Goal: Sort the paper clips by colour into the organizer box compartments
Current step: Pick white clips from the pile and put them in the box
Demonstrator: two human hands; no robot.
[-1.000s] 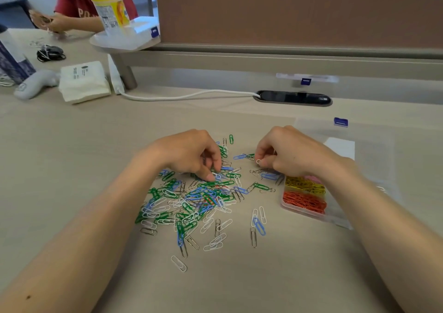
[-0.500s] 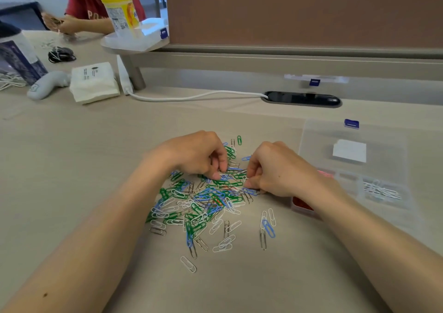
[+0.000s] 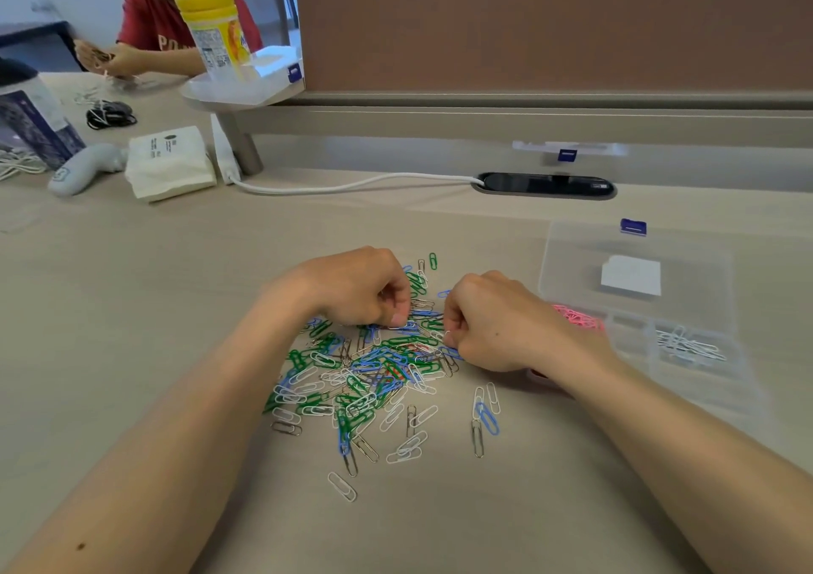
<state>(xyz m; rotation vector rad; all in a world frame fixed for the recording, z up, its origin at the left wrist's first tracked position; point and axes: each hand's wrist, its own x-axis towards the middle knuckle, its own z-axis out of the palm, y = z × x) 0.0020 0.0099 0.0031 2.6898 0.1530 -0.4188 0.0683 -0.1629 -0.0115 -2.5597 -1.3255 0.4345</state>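
Left hand (image 3: 358,292): the fingers were curled down with their tips on the far edge of the pile. We could not tell if they pinched a clip.
Right hand (image 3: 497,323): the fingers were curled, thumb and forefinger pinching a white paper clip (image 3: 448,334). We saw only its loop.
Paper clip pile (image 3: 365,371): green, blue, white and silver clips lay mixed on the table (image 3: 132,309), under and between both hands.
Organizer box (image 3: 572,257): it was clear and stood just right of the pile. The right wrist covered its near left corner.
Pink clips (image 3: 576,316): in a compartment, just behind the right wrist.
White clips (image 3: 688,345): in a compartment further right.
Around: a white cable (image 3: 352,184) ran to a black cable port (image 3: 545,185). A napkin pack (image 3: 169,162) and a grey controller (image 3: 83,169) lay far left.
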